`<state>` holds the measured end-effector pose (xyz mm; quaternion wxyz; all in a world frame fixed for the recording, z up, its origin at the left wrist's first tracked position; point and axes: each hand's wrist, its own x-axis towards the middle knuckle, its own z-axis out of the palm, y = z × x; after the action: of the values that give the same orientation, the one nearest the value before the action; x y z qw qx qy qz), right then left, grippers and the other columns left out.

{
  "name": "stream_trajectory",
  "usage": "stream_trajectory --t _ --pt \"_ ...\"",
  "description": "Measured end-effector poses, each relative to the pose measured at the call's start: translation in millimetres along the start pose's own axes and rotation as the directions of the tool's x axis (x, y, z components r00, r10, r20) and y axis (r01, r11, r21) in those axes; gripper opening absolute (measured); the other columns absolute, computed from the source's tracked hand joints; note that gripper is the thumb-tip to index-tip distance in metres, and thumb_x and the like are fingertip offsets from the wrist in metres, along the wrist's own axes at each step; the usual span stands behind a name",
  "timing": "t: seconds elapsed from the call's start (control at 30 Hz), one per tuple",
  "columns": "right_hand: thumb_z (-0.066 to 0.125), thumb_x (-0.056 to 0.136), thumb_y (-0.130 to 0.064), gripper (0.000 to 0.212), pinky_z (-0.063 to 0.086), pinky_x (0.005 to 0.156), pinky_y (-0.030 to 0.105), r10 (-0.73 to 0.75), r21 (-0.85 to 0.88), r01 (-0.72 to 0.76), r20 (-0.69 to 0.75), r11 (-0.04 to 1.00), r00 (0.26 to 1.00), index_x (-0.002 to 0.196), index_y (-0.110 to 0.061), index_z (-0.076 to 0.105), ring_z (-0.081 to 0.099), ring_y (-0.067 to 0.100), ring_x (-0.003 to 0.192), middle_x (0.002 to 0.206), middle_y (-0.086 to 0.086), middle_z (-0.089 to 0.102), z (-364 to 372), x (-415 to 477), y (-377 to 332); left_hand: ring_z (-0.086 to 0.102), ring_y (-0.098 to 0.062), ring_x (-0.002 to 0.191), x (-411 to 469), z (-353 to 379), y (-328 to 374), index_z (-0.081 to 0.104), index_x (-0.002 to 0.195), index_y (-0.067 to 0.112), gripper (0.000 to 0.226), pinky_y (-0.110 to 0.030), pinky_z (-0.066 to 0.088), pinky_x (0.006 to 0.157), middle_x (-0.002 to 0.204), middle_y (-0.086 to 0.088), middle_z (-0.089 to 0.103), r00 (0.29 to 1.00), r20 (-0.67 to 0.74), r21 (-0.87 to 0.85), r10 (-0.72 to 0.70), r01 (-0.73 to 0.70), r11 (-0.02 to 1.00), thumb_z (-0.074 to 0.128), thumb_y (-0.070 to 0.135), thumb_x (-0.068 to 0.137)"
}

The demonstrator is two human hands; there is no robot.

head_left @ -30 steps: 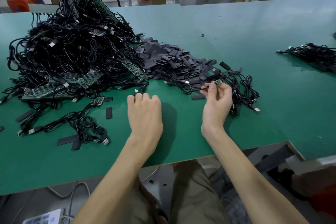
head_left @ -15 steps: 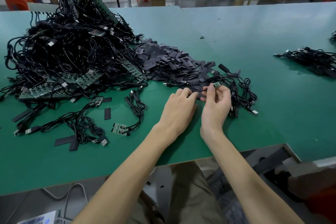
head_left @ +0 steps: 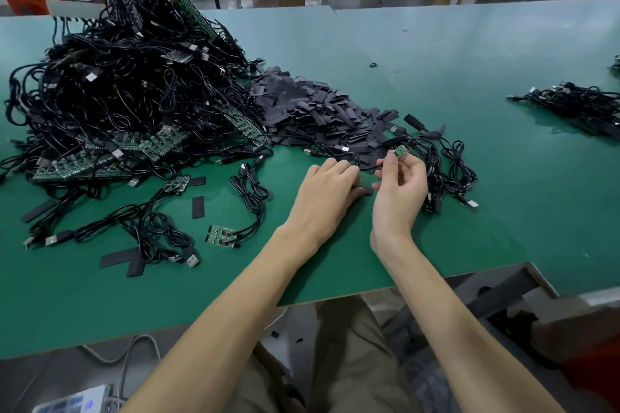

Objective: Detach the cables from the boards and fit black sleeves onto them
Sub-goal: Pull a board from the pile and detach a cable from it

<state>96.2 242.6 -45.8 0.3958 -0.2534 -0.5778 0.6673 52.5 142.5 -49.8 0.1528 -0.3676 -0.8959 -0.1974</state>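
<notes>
The right hand, mid-frame, pinches a small green circuit board between thumb and forefinger, with its other fingers loosely curled. A thin black cable runs left from there to the left hand, whose fingers curl down toward the green table; I cannot tell whether they grip anything. Just above the hands lies a heap of flat black sleeves, within easy reach. At lower left, loose black cables with small boards attached wait bare. The upper left holds a huge tangled pile of black cables and green board panels. Near the right edge is a small bunch of black cables, possibly finished ones. By my judgement the board in hand is freed but unsleeved, and most of the work remains.
</notes>
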Motion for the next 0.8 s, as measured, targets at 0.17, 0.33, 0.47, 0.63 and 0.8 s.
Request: stream_trajectory --t 0.17,0.33,0.47,0.63,0.8 --pt "0.055 0.107 -0.023 0.011 0.051 0.065 0.019 -0.008 -0.003 0.008 0.009 1.000 1.000 0.098 -0.029 0.054 0.063 -0.002 0.075 0.092 -0.006 0.068 -1 1 0 0.054 -0.024 0.106 -1 1 0 0.070 0.115 0.018 0.022 -0.036 0.040 0.088 0.110 0.001 0.063 0.998 -0.013 0.005 0.060 -0.060 0.998 0.061 0.032 0.101" --pt "0.055 0.107 -0.025 0.009 0.055 0.074 0.033 0.006 -0.013 -0.006 0.009 1.000 1.000 0.099 -0.029 0.054 0.064 0.007 0.081 0.096 -0.001 0.069 -1 1 -1 0.054 -0.029 0.104 -3 3 -1 0.065 0.110 0.011 0.021 -0.038 0.040 0.090 0.109 -0.007 0.061 0.999 0.008 0.137 0.042 -0.042 0.990 0.048 0.023 0.107" --pt "0.059 0.105 -0.025 0.004 0.057 0.089 0.046 -0.014 -0.045 0.019 0.114 0.999 0.993 0.101 -0.027 0.059 0.069 0.015 0.094 0.099 0.002 0.072 0 -2 -1 0.058 -0.026 0.088 -6 -8 -4 0.061 0.101 0.008 0.019 -0.038 0.046 0.081 0.096 -0.007 0.065 0.989 -0.032 -0.307 -0.143 0.126 0.943 0.047 0.018 0.108" --pt "0.068 0.100 -0.023 0.002 0.058 0.081 0.043 -0.017 -0.081 0.047 0.338 0.996 0.941 0.100 -0.022 0.066 0.069 0.019 0.093 0.096 0.001 0.072 4 -6 1 0.057 -0.021 0.056 -11 -19 -13 0.060 0.097 0.006 0.014 -0.027 0.045 0.058 0.073 -0.004 0.065 0.935 0.031 -0.725 -0.353 0.264 0.636 0.051 0.012 0.106" --pt "0.073 0.096 -0.021 0.005 0.054 0.063 0.028 0.013 -0.055 0.010 0.406 0.998 0.914 0.098 -0.020 0.069 0.068 0.011 0.078 0.085 -0.003 0.075 3 -5 4 0.053 -0.018 0.060 -15 -20 -22 0.060 0.106 0.005 0.005 -0.025 0.042 0.052 0.071 -0.006 0.063 0.915 0.075 -0.897 -0.395 0.235 0.374 0.057 0.008 0.104"
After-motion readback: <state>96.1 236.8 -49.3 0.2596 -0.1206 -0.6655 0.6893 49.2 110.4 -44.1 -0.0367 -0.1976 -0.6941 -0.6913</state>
